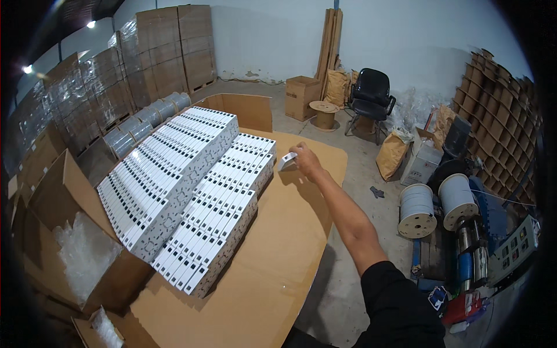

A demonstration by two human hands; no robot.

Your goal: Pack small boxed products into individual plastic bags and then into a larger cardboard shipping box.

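My right hand (pixel 306 162) reaches out over the cardboard-covered table, its fingers closed on a small white socket faceplate (pixel 287 159). The plate is tilted, just above or touching the cardboard; I cannot tell which. Left of it are white faceplates with small dark square openings, stood on edge in tight rows. A tall stack (pixel 165 162) lies further left, and a lower stack (pixel 217 214) runs alongside it, nearest the hand. Patterned grey sides (pixel 165 226) of the plates show along the stack's edge. My left hand is out of view.
An open carton (pixel 110 278) with clear plastic bags (pixel 84 249) stands left of the table (pixel 278 243). Wrapped pallets of cartons (pixel 156 52) line the far left. On the right are a black chair (pixel 372 93), cable reels (pixel 416 209) and a machine with a control panel (pixel 516 249).
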